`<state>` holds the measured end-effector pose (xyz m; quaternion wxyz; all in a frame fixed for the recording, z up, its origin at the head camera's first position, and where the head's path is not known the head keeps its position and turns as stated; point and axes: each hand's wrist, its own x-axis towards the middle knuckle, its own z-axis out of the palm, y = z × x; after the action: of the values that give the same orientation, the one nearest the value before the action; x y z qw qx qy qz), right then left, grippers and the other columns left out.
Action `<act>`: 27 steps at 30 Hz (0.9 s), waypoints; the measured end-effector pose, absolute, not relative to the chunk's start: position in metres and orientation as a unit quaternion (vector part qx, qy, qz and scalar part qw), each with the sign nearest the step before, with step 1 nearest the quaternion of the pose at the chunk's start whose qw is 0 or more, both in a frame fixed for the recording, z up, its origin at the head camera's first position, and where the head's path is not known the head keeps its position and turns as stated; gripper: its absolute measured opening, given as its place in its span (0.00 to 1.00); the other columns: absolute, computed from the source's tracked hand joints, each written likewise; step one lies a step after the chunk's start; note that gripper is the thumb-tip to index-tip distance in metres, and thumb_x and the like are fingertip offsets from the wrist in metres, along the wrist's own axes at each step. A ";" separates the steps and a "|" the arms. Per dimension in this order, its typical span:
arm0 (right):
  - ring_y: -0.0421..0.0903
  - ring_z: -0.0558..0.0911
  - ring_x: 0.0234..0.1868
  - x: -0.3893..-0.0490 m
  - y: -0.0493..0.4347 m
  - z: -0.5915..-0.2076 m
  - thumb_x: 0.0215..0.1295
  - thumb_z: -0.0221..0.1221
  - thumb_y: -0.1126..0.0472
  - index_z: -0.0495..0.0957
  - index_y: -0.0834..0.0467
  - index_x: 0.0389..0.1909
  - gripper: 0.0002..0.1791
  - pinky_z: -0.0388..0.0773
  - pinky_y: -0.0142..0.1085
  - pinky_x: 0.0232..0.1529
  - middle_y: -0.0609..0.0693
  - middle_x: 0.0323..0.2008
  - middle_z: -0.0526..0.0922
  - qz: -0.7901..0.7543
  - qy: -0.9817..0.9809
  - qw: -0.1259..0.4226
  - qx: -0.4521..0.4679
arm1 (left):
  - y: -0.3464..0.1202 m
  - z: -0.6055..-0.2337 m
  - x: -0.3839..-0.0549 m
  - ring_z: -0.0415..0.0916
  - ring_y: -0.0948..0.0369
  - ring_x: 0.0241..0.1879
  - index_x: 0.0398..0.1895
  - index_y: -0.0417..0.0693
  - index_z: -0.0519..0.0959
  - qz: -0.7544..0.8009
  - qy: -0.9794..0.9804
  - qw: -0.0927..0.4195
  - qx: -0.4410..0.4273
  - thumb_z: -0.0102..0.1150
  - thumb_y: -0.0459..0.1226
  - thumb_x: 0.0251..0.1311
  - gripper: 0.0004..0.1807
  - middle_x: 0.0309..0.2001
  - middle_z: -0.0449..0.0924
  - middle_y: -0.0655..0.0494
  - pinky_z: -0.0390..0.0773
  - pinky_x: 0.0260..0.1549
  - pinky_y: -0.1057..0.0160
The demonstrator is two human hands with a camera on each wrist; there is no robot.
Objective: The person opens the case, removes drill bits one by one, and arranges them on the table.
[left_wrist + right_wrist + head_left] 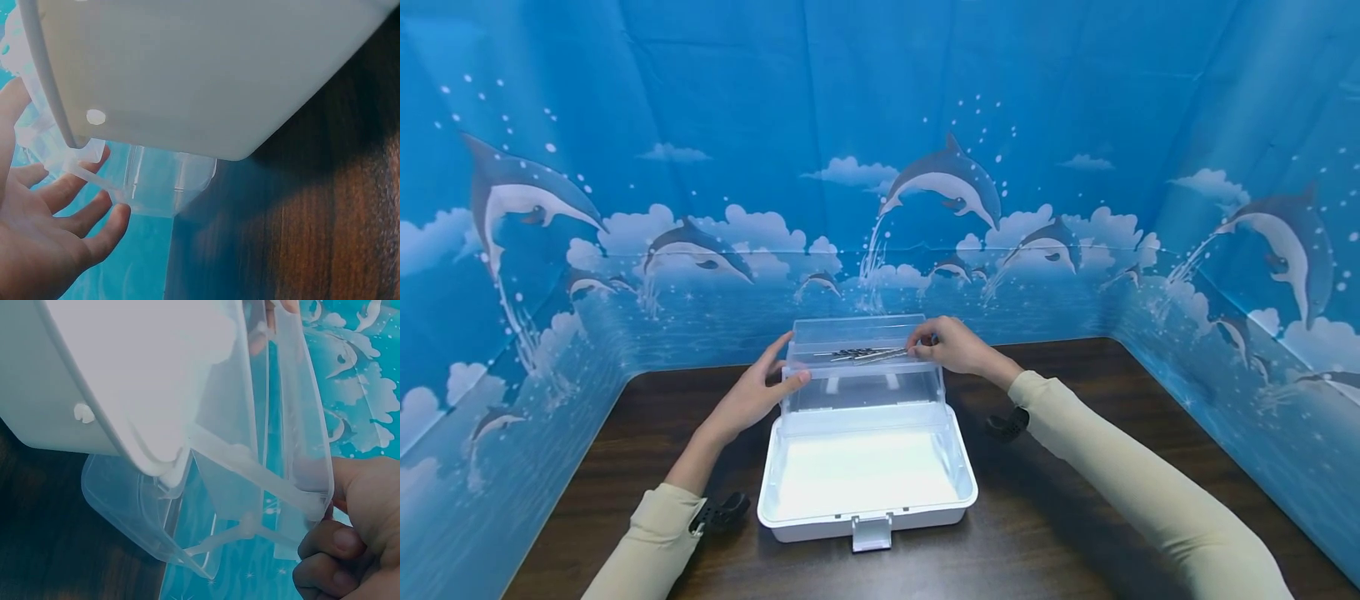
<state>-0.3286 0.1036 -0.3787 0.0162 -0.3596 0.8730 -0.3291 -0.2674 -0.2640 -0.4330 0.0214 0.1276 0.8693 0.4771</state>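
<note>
An opened white toolbox [865,510] with a translucent fold-out tray [850,332] raised at its back stands on the table. Several metal drill bits [857,355] lie across that tray, dark fluted parts to the left and silver ends to the right. My right hand [955,343] reaches in at the tray's right end, thumb and index finger pinching the silver ends. In the right wrist view the right hand's other fingers [325,575] curl outside the clear end wall. My left hand [752,400] is at the tray's left end, fingers spread and thumb over the front edge.
The toolbox's latch [871,533] hangs down at the front. Dark wood table [1037,517] surrounds the box. A blue dolphin-print cloth [850,100] closes off the back and both sides, close behind the tray.
</note>
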 end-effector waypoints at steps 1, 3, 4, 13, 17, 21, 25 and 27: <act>0.47 0.71 0.29 -0.329 0.104 -0.379 0.75 0.60 0.65 0.87 0.59 0.45 0.08 0.69 0.42 0.31 0.48 0.36 0.83 -0.328 0.872 0.014 -0.362 | -0.264 -0.433 -0.267 0.48 0.38 0.76 0.84 0.68 0.41 0.477 0.869 0.023 0.126 0.59 0.62 0.67 0.50 0.79 0.48 0.39 0.59 0.59 0.24; 0.48 0.70 0.31 -0.330 0.105 -0.379 0.75 0.60 0.65 0.88 0.59 0.45 0.08 0.68 0.43 0.32 0.48 0.37 0.80 -0.327 0.871 0.009 -0.366 | -0.264 -0.433 -0.268 0.48 0.38 0.76 0.84 0.68 0.41 0.475 0.871 0.024 0.124 0.58 0.63 0.67 0.51 0.78 0.49 0.38 0.59 0.59 0.24; 0.48 0.69 0.31 -0.330 0.106 -0.379 0.75 0.60 0.64 0.88 0.58 0.45 0.08 0.67 0.43 0.32 0.48 0.37 0.79 -0.326 0.871 0.006 -0.368 | -0.264 -0.433 -0.267 0.48 0.37 0.76 0.84 0.68 0.41 0.474 0.871 0.025 0.125 0.58 0.63 0.67 0.51 0.78 0.50 0.38 0.59 0.59 0.24; 0.50 0.68 0.30 -0.332 0.111 -0.377 0.77 0.58 0.61 0.88 0.56 0.45 0.09 0.67 0.43 0.30 0.50 0.36 0.75 -0.347 0.871 -0.009 -0.347 | -0.264 -0.434 -0.268 0.49 0.39 0.76 0.84 0.69 0.41 0.478 0.869 0.024 0.125 0.59 0.63 0.66 0.51 0.78 0.50 0.39 0.59 0.59 0.25; 0.50 0.67 0.28 -0.331 0.120 -0.375 0.78 0.58 0.60 0.87 0.57 0.45 0.09 0.66 0.43 0.29 0.51 0.35 0.76 -0.365 0.869 -0.026 -0.333 | -0.264 -0.434 -0.268 0.49 0.40 0.76 0.84 0.70 0.41 0.480 0.868 0.025 0.126 0.59 0.63 0.66 0.52 0.79 0.49 0.40 0.59 0.59 0.25; 0.51 0.69 0.28 -0.330 0.132 -0.375 0.77 0.58 0.59 0.86 0.58 0.47 0.10 0.65 0.44 0.29 0.51 0.35 0.77 -0.390 0.866 -0.044 -0.310 | -0.264 -0.433 -0.268 0.49 0.39 0.76 0.84 0.69 0.40 0.479 0.868 0.023 0.128 0.59 0.63 0.67 0.51 0.79 0.49 0.40 0.60 0.59 0.25; 0.52 0.69 0.28 -0.329 0.146 -0.373 0.77 0.58 0.57 0.86 0.55 0.47 0.10 0.67 0.45 0.29 0.54 0.34 0.79 -0.409 0.866 -0.057 -0.280 | -0.263 -0.433 -0.267 0.48 0.39 0.76 0.84 0.70 0.40 0.477 0.869 0.024 0.130 0.58 0.63 0.67 0.51 0.78 0.50 0.39 0.60 0.59 0.25; 0.53 0.70 0.29 -0.329 0.154 -0.373 0.77 0.58 0.56 0.85 0.52 0.46 0.09 0.68 0.45 0.30 0.53 0.36 0.80 -0.414 0.868 -0.061 -0.266 | -0.263 -0.433 -0.267 0.48 0.39 0.76 0.84 0.70 0.40 0.477 0.869 0.025 0.130 0.58 0.63 0.67 0.51 0.78 0.49 0.39 0.60 0.59 0.25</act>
<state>-0.3287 0.1543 -0.3728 -0.0612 -0.2657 0.8683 -0.4144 -0.2672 -0.2633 -0.4327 0.0253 0.1300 0.8689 0.4770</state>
